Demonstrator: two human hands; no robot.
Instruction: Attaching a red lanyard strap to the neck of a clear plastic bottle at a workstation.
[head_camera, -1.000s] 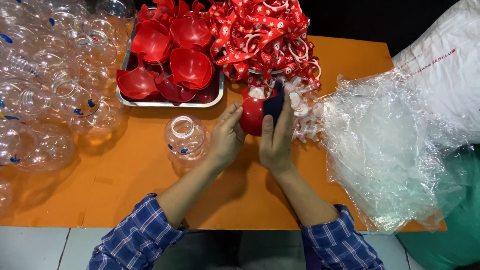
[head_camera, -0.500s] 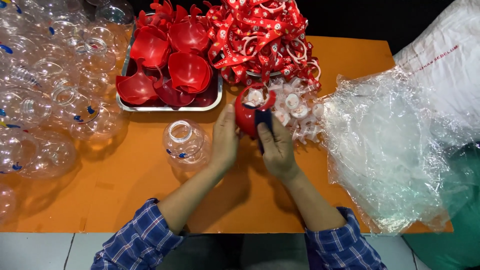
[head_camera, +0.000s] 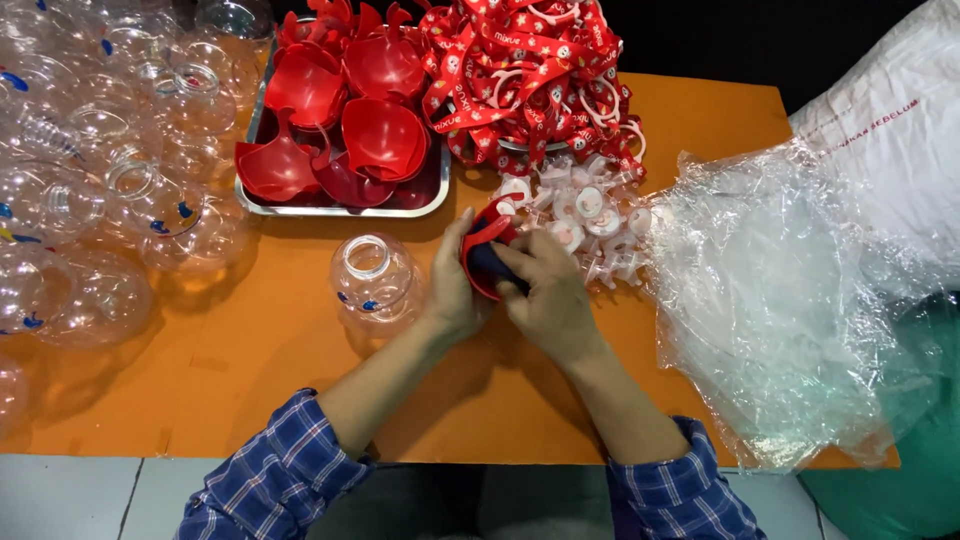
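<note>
Lowered toward the table, both the left hand (head_camera: 455, 285) and right hand (head_camera: 548, 295) clasp a red cup piece (head_camera: 487, 262).

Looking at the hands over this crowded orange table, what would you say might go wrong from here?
The clear round plastic bottle stands upright right beside the left hand; a nudge of that wrist might tip it. The right hand works the red cup-shaped plastic piece next to the heap of small white caps, which it could scatter.
</note>
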